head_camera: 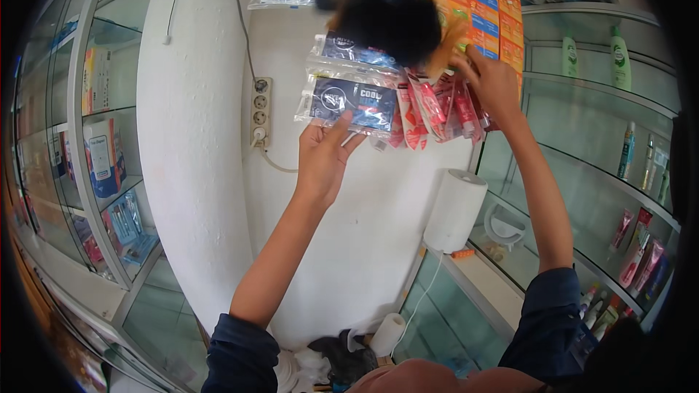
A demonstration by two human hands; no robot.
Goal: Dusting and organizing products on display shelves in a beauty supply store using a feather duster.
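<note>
My left hand [325, 155] pinches the bottom edge of a hanging strip of dark blue Nivea Men sachets [355, 101] in transparent wrap, its thumb on the front. Up and to the right, my right hand [486, 82] has its fingers closed at the tan end of a feather duster [396, 24]; the handle itself is hidden. Blurred black feathers on the duster cover the upper part of the sachet strip. Pink tubes in transparent packs [434, 106] hang just right of the strip, below and beside my right hand.
Behind my right hand hang orange and green sachet sheets [475, 0]. A power strip [261, 109] with a plugged cable is on the wall at left. Glass shelves [600, 147] with tubes and bottles stand at right, a glass cabinet [104, 136] at left. A white cylinder [456, 210] rests on a ledge.
</note>
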